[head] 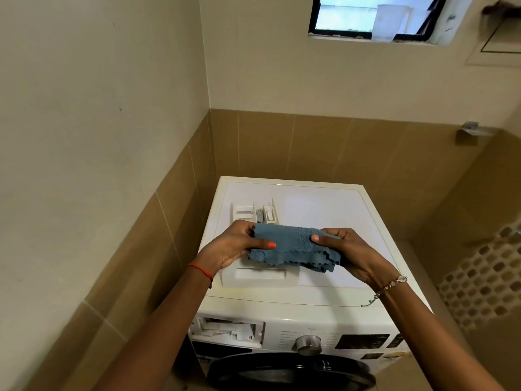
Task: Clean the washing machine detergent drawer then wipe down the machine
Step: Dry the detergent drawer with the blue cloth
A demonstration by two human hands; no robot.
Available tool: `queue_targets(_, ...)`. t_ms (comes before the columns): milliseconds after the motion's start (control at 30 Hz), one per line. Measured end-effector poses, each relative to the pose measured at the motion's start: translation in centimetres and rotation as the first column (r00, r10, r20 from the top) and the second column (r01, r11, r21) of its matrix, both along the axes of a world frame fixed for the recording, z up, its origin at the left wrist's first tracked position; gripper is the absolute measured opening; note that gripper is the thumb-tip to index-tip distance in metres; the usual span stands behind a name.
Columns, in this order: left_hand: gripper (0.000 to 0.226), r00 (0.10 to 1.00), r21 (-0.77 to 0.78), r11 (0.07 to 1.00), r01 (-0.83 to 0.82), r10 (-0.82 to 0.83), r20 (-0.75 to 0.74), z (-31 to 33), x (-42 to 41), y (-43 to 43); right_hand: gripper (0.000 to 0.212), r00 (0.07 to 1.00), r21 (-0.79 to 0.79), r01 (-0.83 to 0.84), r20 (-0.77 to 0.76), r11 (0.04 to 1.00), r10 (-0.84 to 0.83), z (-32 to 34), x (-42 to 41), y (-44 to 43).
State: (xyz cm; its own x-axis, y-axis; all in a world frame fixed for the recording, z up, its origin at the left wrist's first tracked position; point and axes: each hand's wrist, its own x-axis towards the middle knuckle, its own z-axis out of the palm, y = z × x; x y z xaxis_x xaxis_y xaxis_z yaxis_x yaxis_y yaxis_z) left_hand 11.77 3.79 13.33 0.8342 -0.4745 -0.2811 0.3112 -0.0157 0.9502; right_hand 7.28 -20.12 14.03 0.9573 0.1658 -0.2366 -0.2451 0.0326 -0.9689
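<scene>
Cream walls [98, 80] met in a corner above a band of tan tiles [310, 145]. High on the back wall, a dark-framed window [346, 15] let in daylight, a white container [390, 22] on its sill. Hexagonal mosaic [485, 277] showed at right.

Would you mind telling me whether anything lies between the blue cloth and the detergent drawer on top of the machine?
Nothing visible does. The left hand and right hand grip the blue cloth over the detergent drawer, which lies on the washing machine top.
</scene>
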Motion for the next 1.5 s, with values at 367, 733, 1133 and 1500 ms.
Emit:
queue_targets(367, 0.016, 0.999, -0.137, 0.991, -0.011, 0.016, 0.038, -0.1, 0.6, 1.0, 0.059, 0.985, 0.005, -0.169, 0.034, 0.986, 0.169, -0.2, 0.9, -1.8)
queue_targets(733, 0.033, 0.969, 0.094, 0.979, -0.18, 0.16, 0.188, -0.5, 0.9, 0.7, 0.021, 0.932, -0.315, 0.225, 0.346, 0.922, -0.11, 0.0, 1.5, -0.4)
queue_targets(1133, 0.012, 0.875, 0.333, 0.876, -0.35, 0.178, 0.451, -1.1, 3.0, 0.6, 0.021, 0.971, 0.033, 0.229, 0.067, 0.973, -0.231, 0.3, 2.2, 0.7)
queue_targets(1500, 0.014, 0.945, -0.172, 0.934, -0.314, 0.291, -0.149, 0.0, 2.3, 0.5, 0.02, 0.94, 0.226, 0.337, -0.018, 0.914, -0.342, 1.3, 2.5, 1.4)
